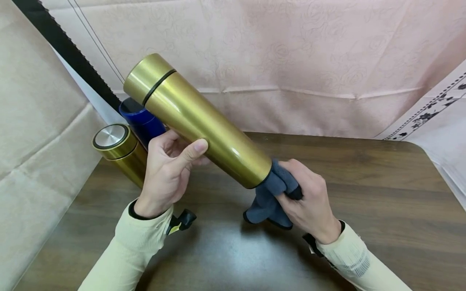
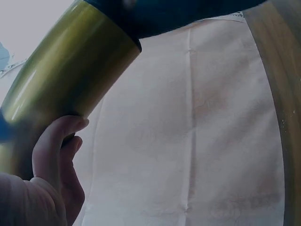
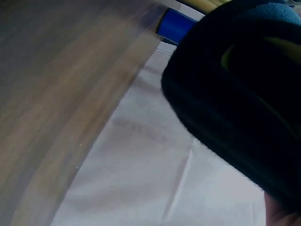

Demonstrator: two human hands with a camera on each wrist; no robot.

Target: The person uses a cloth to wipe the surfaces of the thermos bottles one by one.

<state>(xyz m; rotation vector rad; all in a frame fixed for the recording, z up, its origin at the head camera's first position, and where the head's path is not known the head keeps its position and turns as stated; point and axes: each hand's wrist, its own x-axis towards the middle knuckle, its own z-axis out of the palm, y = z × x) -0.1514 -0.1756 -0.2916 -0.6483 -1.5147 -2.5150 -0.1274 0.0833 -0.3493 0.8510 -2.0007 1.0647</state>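
Observation:
A gold thermos bottle is held tilted above the table, its capped end up and to the left. My left hand grips it around the middle, thumb on the near side; in the left wrist view curled fingers lie against the gold wall. At the bottle's lower end, my right hand holds a bunched blue-grey cloth with dark edging against the base. Dark and close, the cloth fills much of the right wrist view and hides most of that hand.
A second gold thermos with a silver-topped lid stands at the left on the wooden table. Behind it is a blue bottle, partly covered by the held thermos. Pale pink patterned fabric hangs along the back.

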